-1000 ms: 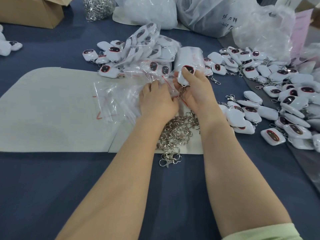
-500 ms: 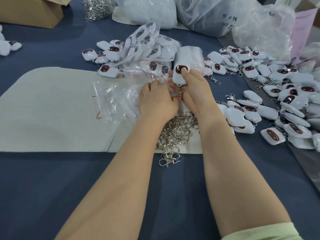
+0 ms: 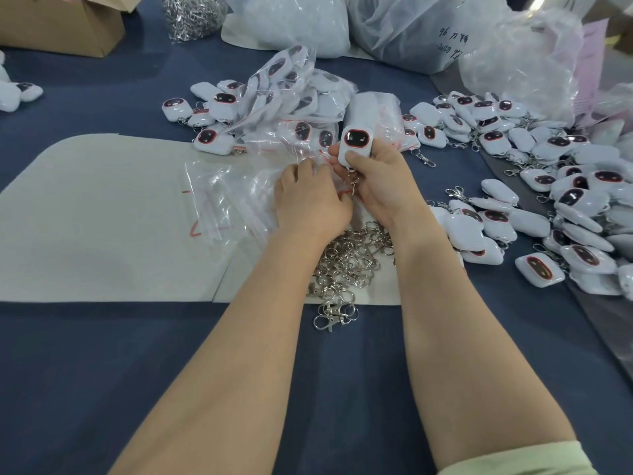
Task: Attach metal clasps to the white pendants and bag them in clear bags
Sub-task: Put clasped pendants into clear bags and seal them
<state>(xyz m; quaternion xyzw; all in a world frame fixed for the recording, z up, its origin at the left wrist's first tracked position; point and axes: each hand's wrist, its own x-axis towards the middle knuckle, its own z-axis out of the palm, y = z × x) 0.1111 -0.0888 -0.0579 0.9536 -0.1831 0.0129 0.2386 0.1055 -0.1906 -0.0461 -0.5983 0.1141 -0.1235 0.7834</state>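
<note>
**A:** From the head camera: your right hand is wrapped round a white pendant, with the thumb on its front below the dark face. You hold it upright over the far edge of the white mat.

**B:** And a metal clasp hangs from the bottom of that pendant, just in front of your palm.

**A:** Your left hand sits just beside the right, knuckles up. Its fingers are curled down onto a clear bag, and you grip it near its red strip.

**B:** That bag lies on the loose bags spread over the middle of the mat.

**A:** Under your wrists, at the mat's near edge, lies the heap of clasps. A few spill over onto the blue tabletop.

**B:** Toward the right edge of the tabletop you have the pile of pendants, unbagged, several with clasps on them.

**A:** Beyond your hands, toward the far edge, lie the bagged pendants, with some bare pendants on their left.

**B:** Along the far edge stand big plastic sacks and a mound of metal rings. A cardboard box sits in the far left corner.

**A:** A pale green sleeve shows on your right arm at the near edge.
</note>
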